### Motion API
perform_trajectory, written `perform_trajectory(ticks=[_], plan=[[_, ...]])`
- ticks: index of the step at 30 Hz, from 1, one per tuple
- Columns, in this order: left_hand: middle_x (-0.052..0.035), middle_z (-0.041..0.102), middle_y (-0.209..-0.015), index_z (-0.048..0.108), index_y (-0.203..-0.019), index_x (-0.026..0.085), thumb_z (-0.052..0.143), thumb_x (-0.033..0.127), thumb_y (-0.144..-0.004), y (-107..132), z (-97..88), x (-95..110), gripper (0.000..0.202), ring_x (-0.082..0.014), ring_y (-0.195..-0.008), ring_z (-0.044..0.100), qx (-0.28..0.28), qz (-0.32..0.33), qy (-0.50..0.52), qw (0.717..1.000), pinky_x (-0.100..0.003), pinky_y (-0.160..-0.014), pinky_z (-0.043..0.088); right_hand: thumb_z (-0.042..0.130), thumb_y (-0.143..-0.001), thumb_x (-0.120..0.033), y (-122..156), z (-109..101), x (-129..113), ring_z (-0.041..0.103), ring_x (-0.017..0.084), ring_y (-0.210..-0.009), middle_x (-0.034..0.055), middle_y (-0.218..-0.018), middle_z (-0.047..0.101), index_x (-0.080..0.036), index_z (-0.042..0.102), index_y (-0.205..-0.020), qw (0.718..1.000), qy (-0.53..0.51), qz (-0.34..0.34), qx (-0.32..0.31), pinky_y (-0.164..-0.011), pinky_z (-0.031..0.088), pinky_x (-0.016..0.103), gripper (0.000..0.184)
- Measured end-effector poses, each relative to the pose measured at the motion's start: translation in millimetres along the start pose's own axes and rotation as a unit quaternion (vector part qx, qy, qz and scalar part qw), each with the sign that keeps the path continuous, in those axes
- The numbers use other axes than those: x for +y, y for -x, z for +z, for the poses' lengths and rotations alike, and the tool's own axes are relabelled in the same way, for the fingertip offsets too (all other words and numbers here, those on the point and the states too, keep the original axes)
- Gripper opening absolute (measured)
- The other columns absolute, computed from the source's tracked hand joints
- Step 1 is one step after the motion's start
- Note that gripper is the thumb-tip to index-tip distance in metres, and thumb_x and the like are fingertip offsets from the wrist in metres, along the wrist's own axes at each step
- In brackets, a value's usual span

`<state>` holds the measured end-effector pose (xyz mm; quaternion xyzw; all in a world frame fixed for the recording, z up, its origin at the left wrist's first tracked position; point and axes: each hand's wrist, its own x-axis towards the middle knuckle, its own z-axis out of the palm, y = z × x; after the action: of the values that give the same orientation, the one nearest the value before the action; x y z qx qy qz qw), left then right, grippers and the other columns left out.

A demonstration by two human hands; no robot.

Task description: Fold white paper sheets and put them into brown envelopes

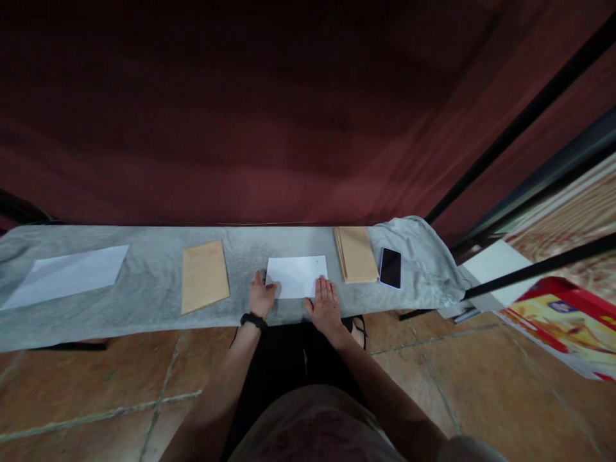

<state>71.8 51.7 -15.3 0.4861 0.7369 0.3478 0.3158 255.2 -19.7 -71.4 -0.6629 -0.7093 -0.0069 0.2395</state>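
A white sheet of paper (296,277), apparently folded, lies on the grey cloth in front of me. My left hand (261,298), with a black band on its wrist, rests at the sheet's left edge. Its thumb reaches over the lower left corner while the fingers point forward beside the edge, apart from the thumb. Flat on the right edge of the paper lies my right hand (325,305), fingers stretched out and thumb spread to the left. One brown envelope (205,277) is to the left of my hands. A stack of brown envelopes (359,255) lies to the right.
A grey cloth (154,269) covers the long, narrow table. More white paper (67,276) lies at far left, and a phone (390,268) beside the envelope stack. A dark red curtain (289,160) hangs behind. Black bars and a red-yellow box (568,321) are at right.
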Motion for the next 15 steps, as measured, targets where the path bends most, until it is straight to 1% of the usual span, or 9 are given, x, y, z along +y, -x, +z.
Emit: perform_trajectory(ticks=[3,5,7,9,10,11,12,14,15], plan=[[-0.0016,0.069,-0.081,0.04,-0.146,0.011,0.07,0.008,-0.07,1.9,-1.2,10.5,0.081,-0.0184,-0.073,0.067,-0.017,-0.071,0.211,0.975,-0.031,-0.072,0.053,0.061,-0.09,-0.036,-4.5,-5.0,-9.3,0.03,0.034,-0.148,0.0221,-0.159,0.032,-0.007,0.037,-0.151,0.999,-0.04,-0.003,-0.019,-0.12,0.026,0.055,0.072],[0.0022,0.066,-0.075,0.043,-0.145,0.013,0.072,0.007,-0.068,9.2,-3.7,22.5,0.083,-0.015,-0.066,0.064,-0.036,-0.063,0.286,0.955,-0.027,-0.067,0.051,0.061,-0.09,-0.034,-13.0,-9.8,-19.6,0.029,0.032,-0.149,0.0183,-0.161,0.031,-0.012,0.037,-0.153,0.995,-0.096,-0.01,-0.039,-0.121,0.025,0.054,0.07],[0.0018,0.067,-0.08,0.047,-0.143,0.016,0.076,0.014,-0.069,18.5,-8.7,36.9,0.08,-0.0141,-0.07,0.064,-0.065,-0.029,0.334,0.94,-0.025,-0.067,0.051,0.055,-0.093,-0.03,-27.1,-16.8,-31.4,0.029,0.028,-0.15,0.0141,-0.162,0.03,-0.018,0.041,-0.151,0.981,-0.191,-0.002,-0.045,-0.122,0.026,0.05,0.061],[-0.0016,0.069,-0.094,0.048,-0.143,0.022,0.075,0.029,-0.077,26.7,-15.3,49.4,0.073,-0.0157,-0.084,0.067,-0.09,-0.005,0.391,0.916,-0.026,-0.072,0.052,0.049,-0.097,-0.033,-45.0,-26.4,-43.2,0.033,0.023,-0.148,0.0101,-0.16,0.036,-0.021,0.05,-0.145,0.941,-0.335,0.034,-0.023,-0.122,0.029,0.045,0.049],[-0.0036,0.07,-0.102,0.047,-0.144,0.025,0.072,0.037,-0.081,30.0,-18.5,53.5,0.069,-0.0171,-0.093,0.067,-0.096,-0.006,0.418,0.903,-0.027,-0.075,0.054,0.047,-0.098,-0.037,-54.2,-31.8,-48.5,0.038,0.022,-0.145,0.0083,-0.156,0.043,-0.023,0.054,-0.141,0.905,-0.421,0.06,-0.006,-0.121,0.03,0.043,0.046],[-0.0054,0.069,-0.11,0.046,-0.144,0.027,0.07,0.044,-0.084,32.7,-20.9,55.7,0.067,-0.0185,-0.101,0.066,-0.095,-0.016,0.438,0.894,-0.028,-0.077,0.054,0.046,-0.099,-0.043,-62.9,-37.2,-53.3,0.044,0.021,-0.142,0.0068,-0.151,0.051,-0.024,0.057,-0.138,0.856,-0.51,0.086,0.007,-0.121,0.032,0.042,0.045],[-0.0068,0.068,-0.116,0.046,-0.144,0.028,0.068,0.047,-0.085,35.1,-22.3,55.9,0.066,-0.0198,-0.108,0.065,-0.093,-0.034,0.446,0.889,-0.029,-0.079,0.055,0.045,-0.099,-0.05,-70.4,-41.8,-57.5,0.051,0.02,-0.135,0.0067,-0.142,0.059,-0.023,0.059,-0.133,0.794,-0.597,0.117,0.021,-0.118,0.037,0.041,0.046],[-0.0085,0.066,-0.125,0.049,-0.142,0.028,0.072,0.047,-0.083,39.2,-20.7,50.6,0.066,-0.0221,-0.115,0.063,-0.103,-0.07,0.442,0.888,-0.03,-0.079,0.056,0.044,-0.097,-0.059,-80.5,-46.7,-63.4,0.061,0.019,-0.123,0.0063,-0.128,0.068,-0.021,0.061,-0.128,0.667,-0.726,0.163,0.035,-0.11,0.047,0.038,0.052],[-0.0089,0.066,-0.128,0.051,-0.139,0.028,0.076,0.044,-0.08,40.9,-17.8,45.8,0.066,-0.0231,-0.115,0.063,-0.118,-0.079,0.438,0.888,-0.03,-0.08,0.056,0.043,-0.096,-0.062,-82.6,-45.9,-64.8,0.064,0.018,-0.118,0.006,-0.123,0.07,-0.021,0.06,-0.126,0.621,-0.762,0.18,0.041,-0.105,0.051,0.037,0.053]])
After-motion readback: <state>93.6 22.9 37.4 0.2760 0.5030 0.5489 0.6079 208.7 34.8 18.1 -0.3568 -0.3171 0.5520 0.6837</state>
